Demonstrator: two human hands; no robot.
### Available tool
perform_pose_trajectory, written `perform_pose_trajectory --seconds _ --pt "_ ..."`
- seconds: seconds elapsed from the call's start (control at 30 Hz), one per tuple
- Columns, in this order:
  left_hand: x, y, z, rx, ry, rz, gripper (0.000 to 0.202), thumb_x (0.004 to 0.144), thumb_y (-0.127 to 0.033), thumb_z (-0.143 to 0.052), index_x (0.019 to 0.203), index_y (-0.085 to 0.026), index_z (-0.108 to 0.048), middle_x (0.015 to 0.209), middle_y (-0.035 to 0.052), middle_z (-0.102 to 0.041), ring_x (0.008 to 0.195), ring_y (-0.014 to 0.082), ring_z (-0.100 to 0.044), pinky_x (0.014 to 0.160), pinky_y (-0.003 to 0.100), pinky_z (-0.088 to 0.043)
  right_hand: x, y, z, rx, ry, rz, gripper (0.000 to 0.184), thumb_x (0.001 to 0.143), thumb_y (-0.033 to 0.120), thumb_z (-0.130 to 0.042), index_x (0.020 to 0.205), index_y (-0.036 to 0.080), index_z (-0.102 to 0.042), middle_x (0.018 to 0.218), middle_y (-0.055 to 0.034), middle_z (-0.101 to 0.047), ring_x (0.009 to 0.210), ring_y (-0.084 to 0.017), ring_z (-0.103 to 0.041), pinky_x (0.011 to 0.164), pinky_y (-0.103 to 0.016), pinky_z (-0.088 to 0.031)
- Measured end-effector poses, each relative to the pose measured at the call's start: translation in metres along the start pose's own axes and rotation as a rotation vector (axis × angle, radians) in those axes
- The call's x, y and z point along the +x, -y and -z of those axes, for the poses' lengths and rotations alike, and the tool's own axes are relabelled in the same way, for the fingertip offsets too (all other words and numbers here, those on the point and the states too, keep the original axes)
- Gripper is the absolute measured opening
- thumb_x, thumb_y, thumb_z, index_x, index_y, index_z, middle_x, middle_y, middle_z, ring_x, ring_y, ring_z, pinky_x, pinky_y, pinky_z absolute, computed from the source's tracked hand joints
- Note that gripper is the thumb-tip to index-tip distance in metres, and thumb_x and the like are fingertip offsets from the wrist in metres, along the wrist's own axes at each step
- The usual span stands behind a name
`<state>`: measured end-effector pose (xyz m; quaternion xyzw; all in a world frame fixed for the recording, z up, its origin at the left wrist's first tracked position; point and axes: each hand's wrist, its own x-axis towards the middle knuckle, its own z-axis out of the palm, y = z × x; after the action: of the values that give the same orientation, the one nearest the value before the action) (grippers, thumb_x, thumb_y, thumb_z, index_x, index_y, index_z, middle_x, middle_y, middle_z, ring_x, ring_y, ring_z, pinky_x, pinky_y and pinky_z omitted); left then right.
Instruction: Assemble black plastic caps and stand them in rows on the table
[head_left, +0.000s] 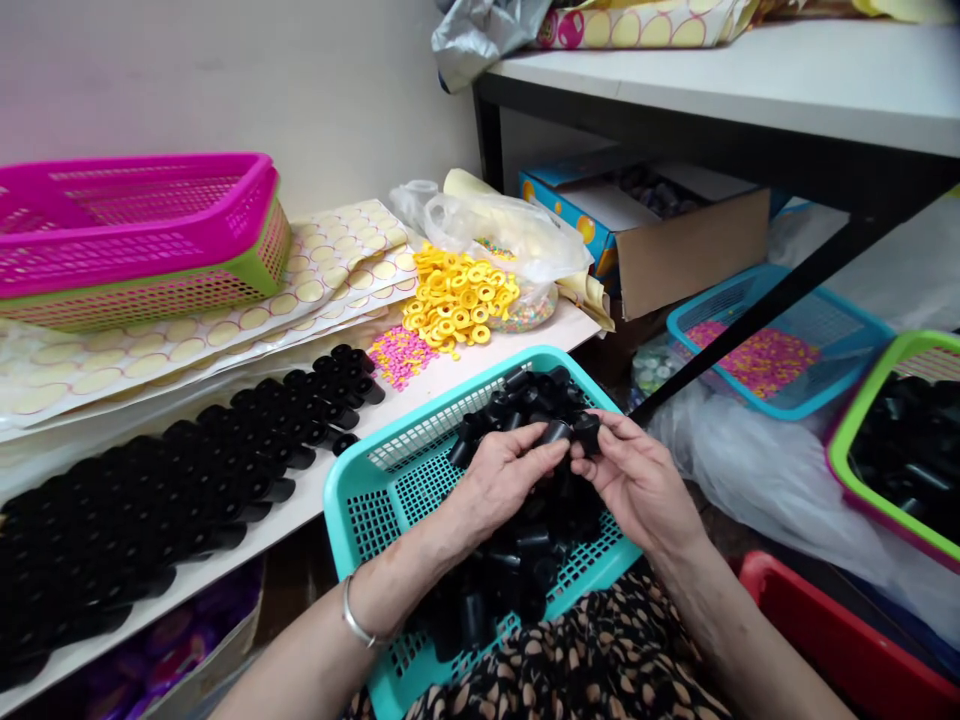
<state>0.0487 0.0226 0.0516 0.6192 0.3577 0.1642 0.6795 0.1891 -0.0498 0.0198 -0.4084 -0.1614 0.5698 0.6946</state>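
Observation:
A turquoise plastic basket (pixel 341 530) rests at my lap, with many loose black plastic cylinders (pixel 472 615) in it. Above its far side, my left hand (pixel 499 480) pinches a black cylinder (pixel 555 432) between thumb and fingers. My right hand (pixel 641 480) grips a short black cap-like piece (pixel 586 433) close against it; whether the two are joined I cannot tell. To the left, rows of black cylinders (pixel 172 490) stand on a white table. Yellow plastic rings (pixel 457 300) are heaped beyond the basket, beside small pink and yellow pieces (pixel 401 357).
Stacked magenta and green baskets (pixel 135 230) sit on printed sheets at the back left. A black table leg (pixel 750 310) slants down at the right. Near it are an open carton (pixel 690 255), a blue basket (pixel 832 325), a green-rimmed basket (pixel 844 470) and a red container (pixel 840 640).

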Motion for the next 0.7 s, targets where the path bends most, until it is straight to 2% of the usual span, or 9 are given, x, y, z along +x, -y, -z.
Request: perform_pose_trajectory --seconds 0.13,0.23,0.33,0.43,0.57,0.7 --pt "0.001 0.002 0.005 -0.18 -0.025 0.145 0.035 0.069 -0.035 -0.071 0.098 -0.018 -0.061 0.065 -0.0024 -0.06 0.052 0.0076 -0.049 0.045 0.018 -0.031 0.006 0.002 -0.007 -0.127 0.063 0.004 0.018 0.078 0.028 -0.069 0.094 0.023 -0.066 0.087 0.0 -0.062 0.074 -0.012 -0.06 0.07 -0.029 -0.055" --pt "0.001 0.005 0.013 -0.423 0.02 0.238 0.028 0.073 -0.036 -0.067 0.089 -0.017 -0.054 0.058 -0.0001 -0.06 0.04 0.0074 -0.045 0.038 0.018 -0.026 0.002 -0.001 -0.006 -0.325 0.042 0.12 0.021 0.081 0.029 -0.066 0.1 0.024 -0.063 0.09 -0.0005 -0.061 0.075 -0.014 -0.06 0.07 -0.031 -0.054" --pt "-0.001 0.007 0.018 -0.637 0.011 0.229 0.03 0.079 -0.045 -0.06 0.084 -0.017 -0.05 0.064 0.0038 -0.063 0.039 0.0078 -0.046 0.037 0.018 -0.027 -0.007 -0.006 -0.004 -0.665 0.049 0.335 0.024 0.083 0.026 -0.062 0.107 0.026 -0.061 0.101 -0.0019 -0.058 0.085 -0.015 -0.059 0.076 -0.029 -0.051" --pt "-0.003 0.008 0.017 -0.733 -0.077 0.183 0.034 0.077 -0.047 -0.063 0.08 -0.016 -0.05 0.065 0.0006 -0.059 0.041 0.0072 -0.048 0.037 0.018 -0.028 -0.015 -0.01 -0.006 -0.943 0.129 0.517 0.026 0.085 0.021 -0.059 0.11 0.026 -0.059 0.107 -0.0033 -0.055 0.097 -0.018 -0.056 0.085 -0.03 -0.047" --pt "-0.004 0.009 0.013 -0.779 -0.186 0.14 0.037 0.07 -0.043 -0.073 0.071 -0.015 -0.049 0.059 -0.0041 -0.05 0.044 0.0057 -0.045 0.039 0.018 -0.028 -0.017 -0.014 -0.012 -1.086 0.187 0.664 0.03 0.086 0.017 -0.056 0.115 0.025 -0.055 0.108 -0.0054 -0.056 0.1 -0.018 -0.056 0.087 -0.031 -0.047" --pt "-0.007 0.009 0.011 -0.774 -0.246 0.128 0.036 0.062 -0.037 -0.08 0.07 -0.012 -0.055 0.06 -0.0035 -0.052 0.045 0.0045 -0.044 0.04 0.018 -0.027 -0.017 -0.019 -0.014 -1.155 0.162 0.752 0.03 0.086 0.015 -0.055 0.115 0.023 -0.055 0.105 -0.0073 -0.057 0.096 -0.02 -0.058 0.083 -0.034 -0.051"
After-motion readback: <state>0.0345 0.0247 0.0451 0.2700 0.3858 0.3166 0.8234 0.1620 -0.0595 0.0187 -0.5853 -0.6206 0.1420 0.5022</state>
